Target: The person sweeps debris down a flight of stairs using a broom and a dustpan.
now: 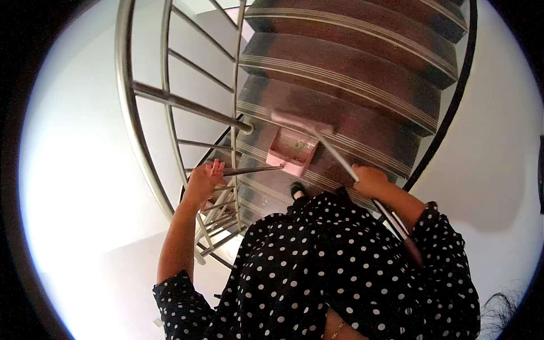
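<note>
My left hand (204, 182) is closed round the pink end of the dustpan's long handle, beside the stair railing. That handle runs right to a pink dustpan (293, 148), which rests on a stair step with some small debris inside. My right hand (371, 181) grips the pale stick of a broom. The pink broom head (303, 121) lies at the edge of the step just above the dustpan, and the stick's dark end passes under my right forearm.
Dark reddish stairs (340, 62) with pale edge stripes rise toward the top. A metal railing (127, 85) curves along the left. White walls (493, 141) flank the stairs, with a black strip along the right side. One black shoe (296, 188) shows below the dustpan.
</note>
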Motion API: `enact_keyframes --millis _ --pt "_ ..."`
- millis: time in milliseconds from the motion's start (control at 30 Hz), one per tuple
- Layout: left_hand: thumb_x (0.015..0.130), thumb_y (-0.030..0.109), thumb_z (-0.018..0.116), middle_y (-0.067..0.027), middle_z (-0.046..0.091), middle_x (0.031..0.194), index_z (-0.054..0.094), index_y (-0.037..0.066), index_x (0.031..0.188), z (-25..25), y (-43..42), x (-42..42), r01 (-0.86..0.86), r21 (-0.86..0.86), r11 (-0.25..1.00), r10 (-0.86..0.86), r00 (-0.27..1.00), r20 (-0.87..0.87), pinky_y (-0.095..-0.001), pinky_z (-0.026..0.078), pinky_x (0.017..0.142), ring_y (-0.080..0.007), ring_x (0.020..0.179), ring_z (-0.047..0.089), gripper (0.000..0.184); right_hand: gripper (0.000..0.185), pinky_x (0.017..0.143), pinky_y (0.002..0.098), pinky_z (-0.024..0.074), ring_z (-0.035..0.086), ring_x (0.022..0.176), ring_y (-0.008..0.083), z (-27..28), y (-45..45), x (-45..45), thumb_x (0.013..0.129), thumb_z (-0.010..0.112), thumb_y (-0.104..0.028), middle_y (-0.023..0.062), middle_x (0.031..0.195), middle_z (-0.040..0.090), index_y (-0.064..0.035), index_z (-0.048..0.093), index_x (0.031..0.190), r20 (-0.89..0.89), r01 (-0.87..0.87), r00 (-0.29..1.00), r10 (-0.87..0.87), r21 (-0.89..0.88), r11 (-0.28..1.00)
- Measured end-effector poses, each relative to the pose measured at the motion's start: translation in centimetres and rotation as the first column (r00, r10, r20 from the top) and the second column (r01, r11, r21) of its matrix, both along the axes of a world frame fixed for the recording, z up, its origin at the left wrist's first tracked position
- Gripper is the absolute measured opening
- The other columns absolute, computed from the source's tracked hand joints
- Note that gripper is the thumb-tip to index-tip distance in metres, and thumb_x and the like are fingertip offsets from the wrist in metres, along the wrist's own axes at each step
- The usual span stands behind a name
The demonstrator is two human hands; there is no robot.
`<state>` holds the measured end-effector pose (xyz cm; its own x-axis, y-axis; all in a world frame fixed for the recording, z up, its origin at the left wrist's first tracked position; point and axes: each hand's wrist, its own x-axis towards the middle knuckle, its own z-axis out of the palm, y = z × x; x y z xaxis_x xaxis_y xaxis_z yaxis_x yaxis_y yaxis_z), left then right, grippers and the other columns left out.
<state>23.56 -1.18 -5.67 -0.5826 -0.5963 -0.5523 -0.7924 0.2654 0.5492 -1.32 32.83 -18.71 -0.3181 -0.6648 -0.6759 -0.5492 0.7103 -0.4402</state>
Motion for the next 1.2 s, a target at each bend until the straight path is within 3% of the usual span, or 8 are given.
enact_keyframes --millis 333,433,567,633,733,900,1033,1200 --pt "0.076 0.011 0.063 -0.0041 0.060 0.071 0.058 -0.002 0.089 -2.9 -4.0 4.0 -0.126 -0.059 0.990 0.108 0.963 -0.247 -0.0260 0.043 0.049 -0.0112 0.057 0.053 0.019 0.038 0.066 0.0409 0.0501 0.064 0.079 0.0329 -4.3 -7.9 -2.3 0.079 0.056 -0.010 0.0212 0.088 0.063 0.0011 0.053 0.115 -0.079 0.115 0.992 -0.101 0.200 0.973" --pt "0.073 0.008 0.065 -0.0035 0.057 0.068 0.058 -0.002 0.085 -0.4 -3.8 2.7 -0.252 0.008 0.968 0.253 0.968 -0.012 -0.0278 0.042 0.051 -0.0106 0.056 0.050 0.018 0.035 0.076 0.0430 0.0493 0.063 0.092 0.0318 -3.6 -7.4 -2.3 0.081 0.057 -0.013 0.0185 0.102 0.063 -0.0016 0.055 0.115 0.055 0.155 0.984 -0.170 0.215 0.964" --pt "0.072 0.009 0.064 -0.0042 0.056 0.065 0.057 -0.002 0.080 -2.1 -5.9 4.1 -0.171 -0.061 0.983 0.166 0.983 -0.074 -0.0284 0.040 0.049 -0.0112 0.054 0.048 0.015 0.037 0.076 0.0429 0.0498 0.062 0.095 0.0320 -1.3 -9.0 -3.0 0.080 0.059 -0.014 0.0183 0.104 0.062 -0.0028 0.056 0.115 -0.130 0.100 0.987 -0.091 0.063 0.993" --pt "0.072 0.011 0.064 -0.0046 0.055 0.064 0.055 -0.002 0.075 -5.3 -7.8 5.2 -0.162 -0.035 0.986 0.135 0.910 -0.392 -0.0280 0.039 0.049 -0.0127 0.054 0.048 0.016 0.037 0.077 0.0426 0.0498 0.062 0.095 0.0323 0.2 -11.9 -3.3 0.080 0.059 -0.014 0.0183 0.105 0.062 -0.0030 0.056 0.115 -0.256 0.083 0.965 -0.063 0.067 0.994" --pt "0.073 0.014 0.064 -0.0070 0.057 0.064 0.057 -0.003 0.076 -3.6 -8.1 4.3 -0.130 -0.119 0.984 0.112 0.982 -0.149 -0.0295 0.043 0.055 -0.0153 0.056 0.051 0.019 0.033 0.067 0.0392 0.0517 0.066 0.080 0.0314 0.3 -15.0 -2.3 0.081 0.058 -0.012 0.0226 0.104 0.061 0.0012 0.057 0.111 -0.126 0.186 0.978 -0.168 0.145 0.972" --pt "0.075 0.018 0.064 -0.0130 0.059 0.065 0.060 -0.003 0.083 -5.0 -10.0 5.4 -0.083 -0.136 0.987 0.056 0.980 -0.189 -0.0317 0.046 0.061 -0.0180 0.060 0.054 0.023 0.036 0.077 0.0438 0.0497 0.063 0.091 0.0343 -1.4 -15.0 0.6 0.081 0.057 -0.016 0.0210 0.097 0.064 -0.0014 0.056 0.115 0.010 -0.047 0.999 0.046 0.222 0.974" --pt "0.079 0.023 0.064 -0.0162 0.062 0.068 0.062 -0.002 0.088 -6.3 -10.3 6.1 -0.091 -0.184 0.979 0.045 0.970 -0.237 -0.0335 0.047 0.061 -0.0191 0.059 0.057 0.027 0.034 0.075 0.0449 0.0500 0.064 0.088 0.0355 -0.5 -16.0 0.1 0.080 0.057 -0.015 0.0213 0.094 0.065 0.0001 0.057 0.111 -0.024 0.070 0.997 -0.068 0.096 0.993" --pt "0.081 0.026 0.063 -0.0161 0.062 0.067 0.062 -0.001 0.090 -8.8 -10.5 6.2 -0.181 -0.067 0.981 0.166 0.968 -0.187 -0.0349 0.047 0.059 -0.0219 0.058 0.059 0.028 0.031 0.075 0.0424 0.0517 0.065 0.090 0.0342 -0.6 -22.8 -1.1 0.079 0.059 -0.013 0.0198 0.096 0.066 -0.0002 0.059 0.107 -0.310 -0.212 0.927 0.209 0.026 0.977"
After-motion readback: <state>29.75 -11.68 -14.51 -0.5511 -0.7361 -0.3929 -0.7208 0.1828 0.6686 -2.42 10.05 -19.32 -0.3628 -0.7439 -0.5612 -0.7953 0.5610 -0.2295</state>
